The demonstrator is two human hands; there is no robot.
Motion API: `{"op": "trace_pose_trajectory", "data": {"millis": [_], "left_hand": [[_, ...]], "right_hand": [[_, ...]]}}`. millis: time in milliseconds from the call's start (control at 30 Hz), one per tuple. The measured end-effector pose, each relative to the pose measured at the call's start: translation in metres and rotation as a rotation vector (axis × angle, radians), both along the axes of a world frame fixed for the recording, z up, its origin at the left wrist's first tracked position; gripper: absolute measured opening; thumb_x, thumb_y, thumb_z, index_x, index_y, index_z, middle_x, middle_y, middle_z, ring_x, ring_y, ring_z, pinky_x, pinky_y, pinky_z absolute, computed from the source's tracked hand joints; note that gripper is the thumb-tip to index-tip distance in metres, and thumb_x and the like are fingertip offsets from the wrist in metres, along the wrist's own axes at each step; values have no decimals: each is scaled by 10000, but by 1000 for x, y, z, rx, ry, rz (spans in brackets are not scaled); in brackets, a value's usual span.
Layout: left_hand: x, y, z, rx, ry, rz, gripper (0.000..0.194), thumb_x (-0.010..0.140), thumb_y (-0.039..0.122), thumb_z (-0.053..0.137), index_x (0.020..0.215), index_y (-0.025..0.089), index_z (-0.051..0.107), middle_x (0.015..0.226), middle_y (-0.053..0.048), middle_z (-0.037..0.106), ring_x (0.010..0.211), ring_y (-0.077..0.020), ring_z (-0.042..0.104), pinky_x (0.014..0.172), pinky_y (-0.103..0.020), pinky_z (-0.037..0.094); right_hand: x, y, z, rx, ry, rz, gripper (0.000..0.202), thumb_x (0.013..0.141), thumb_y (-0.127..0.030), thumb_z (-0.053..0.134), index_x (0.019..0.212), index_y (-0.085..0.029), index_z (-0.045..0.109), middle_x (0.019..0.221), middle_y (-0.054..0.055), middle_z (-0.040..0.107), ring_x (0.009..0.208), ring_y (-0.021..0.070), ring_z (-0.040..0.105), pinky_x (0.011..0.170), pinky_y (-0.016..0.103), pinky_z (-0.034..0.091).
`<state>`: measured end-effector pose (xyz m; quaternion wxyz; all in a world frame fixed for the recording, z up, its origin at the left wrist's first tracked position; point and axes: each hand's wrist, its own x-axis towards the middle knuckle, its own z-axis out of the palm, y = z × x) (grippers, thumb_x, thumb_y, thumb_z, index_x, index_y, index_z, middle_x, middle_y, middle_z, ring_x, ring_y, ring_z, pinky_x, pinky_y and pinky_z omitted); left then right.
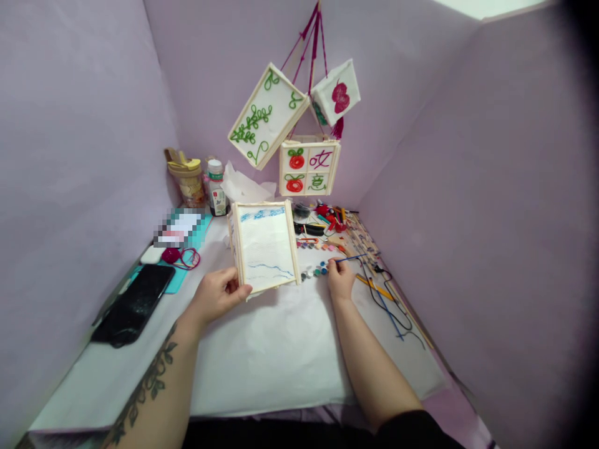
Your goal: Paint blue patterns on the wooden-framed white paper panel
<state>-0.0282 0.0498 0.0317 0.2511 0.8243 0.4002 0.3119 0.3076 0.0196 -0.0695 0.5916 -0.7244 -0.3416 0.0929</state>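
Note:
My left hand [219, 294] grips the lower left corner of a wood-framed paper lantern [266, 249], held up over the table. Its front panel carries a blue painted band along the top and thin wavy blue lines near the bottom. Between the fingertips of my right hand [341, 279] is a slim blue paintbrush [352, 257], its handle pointing right. That hand is at the small paint pots [321, 269], which stand in a short row right of the lantern. Whether the brush tip touches paint is hidden by the fingers.
Decorated lanterns [309, 167] hang from purple cords at the back. A black phone [135, 304], purple yarn [171, 256] and a bottle [216, 187] are on the left. Black-handled pliers [309, 229], a black cable [374, 293] and sticks lie right. Walls enclose the table [271, 368].

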Motion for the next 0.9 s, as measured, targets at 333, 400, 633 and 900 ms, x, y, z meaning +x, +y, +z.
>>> {"op": "trace_pose_trajectory", "data": {"millis": [333, 400, 633, 900], "left_hand": [[0, 1, -2, -12, 16, -8, 324, 777, 419, 556, 581, 179, 459, 534, 38, 500, 500, -87, 438, 496, -207, 323], [-1, 1, -2, -14, 15, -10, 326, 779, 424, 553, 585, 178, 463, 537, 37, 502, 503, -88, 440, 499, -207, 326], [-1, 1, -2, -10, 14, -5, 327, 774, 424, 555, 580, 180, 456, 532, 37, 502, 500, -88, 439, 499, -209, 326], [0, 1, -2, 7, 21, -9, 326, 783, 422, 553, 587, 179, 461, 538, 36, 497, 504, -88, 438, 502, -210, 323]], "right_hand": [[-2, -1, 5, 37, 59, 8, 293, 759, -417, 539, 809, -146, 637, 661, 24, 640, 625, 160, 584, 616, 279, 445], [0, -1, 4, 50, 70, -4, 298, 760, -420, 536, 818, -143, 630, 663, 25, 634, 631, 164, 589, 615, 281, 450], [0, 2, 1, 67, 94, 16, 314, 754, -435, 548, 828, -142, 631, 683, 31, 636, 617, 154, 575, 599, 275, 447], [-2, 1, 4, 53, 95, 26, 252, 762, -391, 541, 796, -152, 616, 646, 12, 605, 614, 148, 557, 609, 272, 430]]}}
